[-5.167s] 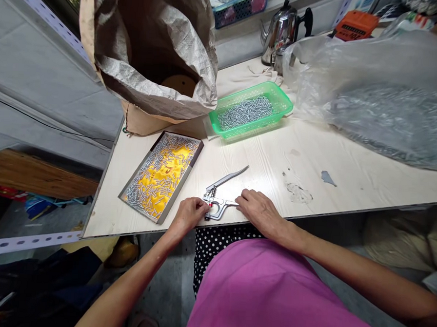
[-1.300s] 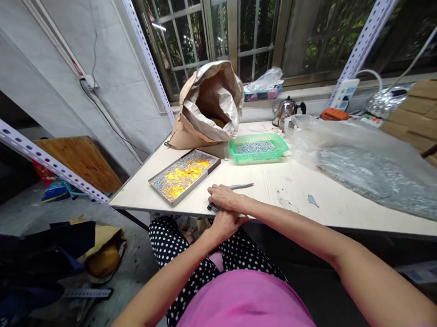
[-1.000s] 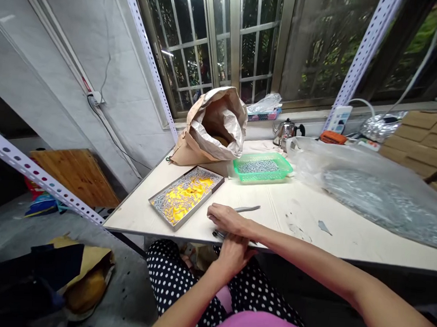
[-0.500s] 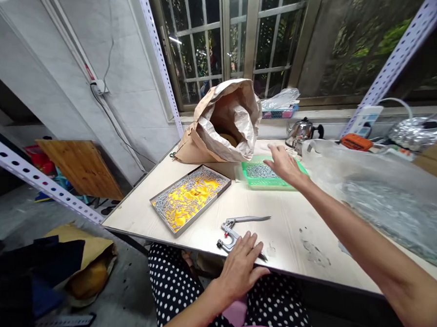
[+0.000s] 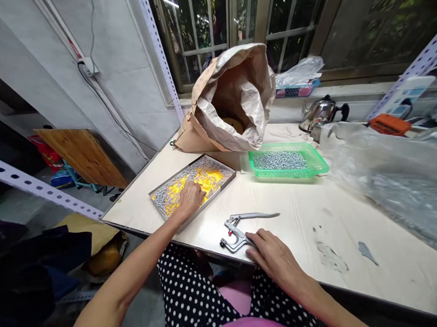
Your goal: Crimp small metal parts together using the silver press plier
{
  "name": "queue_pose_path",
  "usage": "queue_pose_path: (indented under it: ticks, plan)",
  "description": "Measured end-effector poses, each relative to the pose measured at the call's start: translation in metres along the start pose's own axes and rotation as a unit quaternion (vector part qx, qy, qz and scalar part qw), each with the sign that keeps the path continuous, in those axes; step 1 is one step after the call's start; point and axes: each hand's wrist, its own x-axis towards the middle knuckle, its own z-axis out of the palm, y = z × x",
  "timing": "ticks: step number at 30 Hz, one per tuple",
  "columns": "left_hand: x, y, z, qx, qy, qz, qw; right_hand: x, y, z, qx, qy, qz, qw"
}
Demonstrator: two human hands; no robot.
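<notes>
My left hand (image 5: 191, 198) reaches into a shallow metal tray (image 5: 222, 187) of small silvery pin-like pieces (image 5: 161, 198) on a yellow bottom. Its fingers are bent down among the pieces; the fingertips are hidden, so what they pinch cannot be made out. My right hand (image 5: 277, 257) lies at the table's front edge, closed around one handle of grey hand pliers (image 5: 238, 240). Their other handle is spread away, with a spring between them. Farther back, a green plastic basket (image 5: 315, 174) contains many similar small metal pieces (image 5: 280, 160).
A large open paper sack (image 5: 209, 129) stands behind the tray. At the back are a metal kettle (image 5: 321, 115) and an orange box (image 5: 389, 124). Clear plastic sheeting (image 5: 396, 182) covers the right side. A grey scrap (image 5: 366, 252) lies near the front right.
My right hand has drawn back from the green basket to the pliers' handle. My left hand has left the pliers and moved up and left into the metal tray. The view has shifted slightly.
</notes>
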Motion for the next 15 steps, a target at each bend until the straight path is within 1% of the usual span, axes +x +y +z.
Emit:
queue_pose_path:
  ticks: [2, 4, 7, 9, 11, 13, 15]
  plan:
    - [0.008, 0.006, 0.001, 0.007, -0.016, 0.010, 1.000, 0.001, 0.001, 0.006, -0.027, 0.001, 0.005, 1.000]
    - [0.013, 0.010, -0.003, 0.007, -0.030, 0.016, 0.999, 0.002, 0.003, 0.012, -0.052, 0.000, 0.014, 0.999]
    - [0.008, 0.015, -0.015, -0.011, -0.040, 0.036, 0.999, 0.003, 0.004, 0.017, -0.063, -0.002, 0.023, 0.998]
    - [-0.007, 0.021, -0.023, -0.089, -0.041, 0.058, 0.994, 0.002, 0.004, 0.018, -0.062, 0.000, 0.024, 0.998]
    - [-0.030, 0.029, -0.029, -0.208, -0.062, 0.066, 0.974, 0.002, 0.004, 0.018, -0.063, 0.007, 0.026, 0.998]
    - [-0.054, 0.039, -0.029, -0.307, -0.117, 0.049, 0.943, 0.001, 0.004, 0.018, -0.066, 0.011, 0.026, 0.997]
    - [-0.076, 0.047, -0.024, -0.371, -0.187, 0.012, 0.909, 0.001, 0.004, 0.018, -0.071, 0.010, 0.025, 0.997]
